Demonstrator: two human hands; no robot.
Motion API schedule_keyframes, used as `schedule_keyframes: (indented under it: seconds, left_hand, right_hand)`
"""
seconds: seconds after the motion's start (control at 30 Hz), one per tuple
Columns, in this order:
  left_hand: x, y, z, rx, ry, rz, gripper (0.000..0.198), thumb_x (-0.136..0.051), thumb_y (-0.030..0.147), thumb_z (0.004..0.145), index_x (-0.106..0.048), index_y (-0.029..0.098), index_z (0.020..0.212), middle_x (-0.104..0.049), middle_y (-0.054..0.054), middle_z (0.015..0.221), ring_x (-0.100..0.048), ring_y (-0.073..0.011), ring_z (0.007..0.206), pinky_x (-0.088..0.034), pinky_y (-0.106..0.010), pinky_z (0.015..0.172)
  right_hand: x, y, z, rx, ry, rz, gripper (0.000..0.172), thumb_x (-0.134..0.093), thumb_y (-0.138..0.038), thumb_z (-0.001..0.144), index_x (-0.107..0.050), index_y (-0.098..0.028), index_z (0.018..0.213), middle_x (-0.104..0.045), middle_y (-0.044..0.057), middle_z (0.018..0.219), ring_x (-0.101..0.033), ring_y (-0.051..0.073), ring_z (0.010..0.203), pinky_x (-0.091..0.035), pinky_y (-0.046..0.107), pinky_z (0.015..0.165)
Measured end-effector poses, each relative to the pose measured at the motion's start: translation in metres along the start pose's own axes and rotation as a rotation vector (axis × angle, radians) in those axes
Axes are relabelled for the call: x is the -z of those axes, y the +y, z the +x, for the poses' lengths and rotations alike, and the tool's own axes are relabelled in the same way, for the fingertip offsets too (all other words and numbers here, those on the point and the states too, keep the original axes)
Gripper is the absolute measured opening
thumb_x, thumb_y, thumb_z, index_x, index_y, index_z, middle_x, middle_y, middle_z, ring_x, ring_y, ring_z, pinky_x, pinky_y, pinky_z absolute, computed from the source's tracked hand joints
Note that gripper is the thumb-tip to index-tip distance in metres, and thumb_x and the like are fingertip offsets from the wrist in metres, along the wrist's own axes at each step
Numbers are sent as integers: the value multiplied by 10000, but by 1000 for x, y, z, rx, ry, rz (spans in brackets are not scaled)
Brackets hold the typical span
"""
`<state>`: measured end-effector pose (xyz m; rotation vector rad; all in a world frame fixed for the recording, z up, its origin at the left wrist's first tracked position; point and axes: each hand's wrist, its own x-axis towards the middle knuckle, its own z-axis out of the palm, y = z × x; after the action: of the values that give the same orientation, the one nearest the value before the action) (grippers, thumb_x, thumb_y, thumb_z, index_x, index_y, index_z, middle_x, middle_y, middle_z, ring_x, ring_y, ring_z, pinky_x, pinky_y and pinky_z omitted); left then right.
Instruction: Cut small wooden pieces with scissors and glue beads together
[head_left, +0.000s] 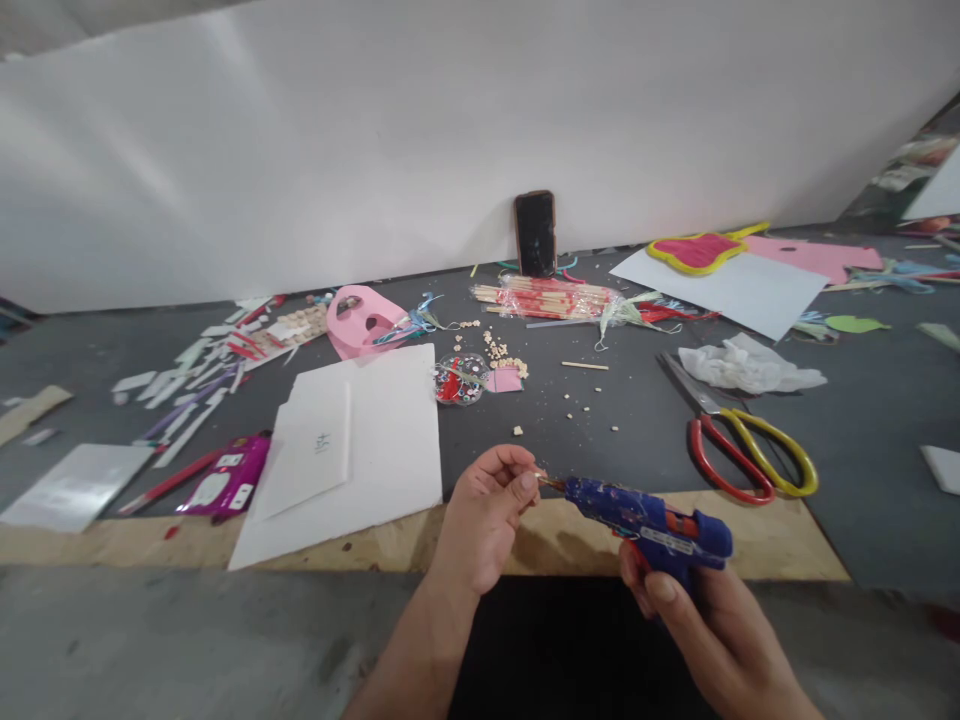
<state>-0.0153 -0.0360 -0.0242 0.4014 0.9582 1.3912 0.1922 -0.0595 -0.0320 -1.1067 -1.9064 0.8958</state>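
Note:
My right hand (701, 620) is wrapped round the handle of a blue hot glue gun (637, 520), its nozzle pointing left. At that nozzle tip, the thumb and fingers of my left hand (491, 510) are pinched together. Whatever sits between them is too small to make out. Both hands are over the table's wooden front edge. Beyond them lie small pale beads or chips (502, 355), a pink square (505, 379) and a round clear dish (459, 380) of mixed beads.
Scissors (739, 440) with red and yellow handles lie right, near crumpled tissue (750, 365). White sheets (405, 440) and a magenta packet (229, 478) are left. A phone (535, 233) leans on the white back panel, behind bagged wooden sticks (551, 297).

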Motion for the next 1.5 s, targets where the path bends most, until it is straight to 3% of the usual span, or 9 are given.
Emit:
schedule_keyframes:
  seconds: [0.37,0.53,0.6,0.77,0.93,1.07,1.13,1.3,1.5]
  left_hand:
    - [5,3,0,-116,83,77,229,-816,230,594,-644,157,726,-661,6,680,-532,-66,622,-408,-179,613]
    - [19,10,-3,-176,142,87,193,-788,208,638,-648,164,763,-667,7,702,-526,-59,611,-403,-168,592]
    - [24,13,-6,-177,161,69,194,-787,196,639,-644,170,768,-664,13,696,-523,-54,599,-404,-162,585]
    - [30,15,-13,-170,153,26,180,-780,192,653,-643,165,767,-661,5,707,-526,-55,602,-413,-162,584]
    - [35,14,-16,-159,148,-11,177,-779,199,658,-646,164,770,-660,2,717,-517,-49,597,-406,-155,577]
    - [38,13,-17,-159,144,-37,180,-786,205,648,-648,160,754,-656,2,711,-506,-47,589,-398,-153,568]
    - [37,12,-18,-154,138,-50,181,-788,207,644,-646,159,746,-654,3,704,-499,-46,583,-391,-152,562]
    - [36,12,-25,-144,131,-49,186,-793,211,638,-647,155,740,-650,9,691,-484,-39,571,-376,-142,556]
    - [41,15,-30,-140,151,-46,184,-787,219,645,-645,149,739,-654,6,695,-484,-40,578,-379,-143,567]
  right_hand:
    - [8,4,9,37,59,-164,175,-440,-307,908,-550,-230,1020,-636,42,813,-623,174,721,-501,253,596]
    - [40,36,38,-46,278,-609,602,-457,-470,862,-354,-150,1361,-618,174,1111,-644,294,816,-510,386,635]
    - [53,46,51,-106,289,-786,633,-447,-504,861,-363,-136,1369,-636,197,1072,-642,329,814,-501,421,645]
    - [69,54,76,-53,190,-1093,585,-462,-459,884,-433,-102,1346,-663,216,996,-576,384,946,-446,478,773]
    - [70,48,87,28,108,-1088,608,-511,-546,835,-513,-139,1286,-640,203,1054,-554,375,970,-428,485,779]
    - [46,20,101,291,180,-926,338,-457,-360,903,-625,-157,1116,-635,139,1082,-545,300,989,-422,451,875]
    - [20,5,112,393,70,-753,272,-451,-285,911,-637,-176,1078,-661,104,1009,-564,251,943,-444,402,861]
    - [-42,-5,142,329,-247,-641,239,-502,-174,878,-650,-155,1064,-665,100,1023,-570,230,935,-456,374,863]
    - [-60,5,152,297,-327,-615,211,-509,-139,858,-686,-177,965,-663,93,964,-573,221,862,-439,394,855]
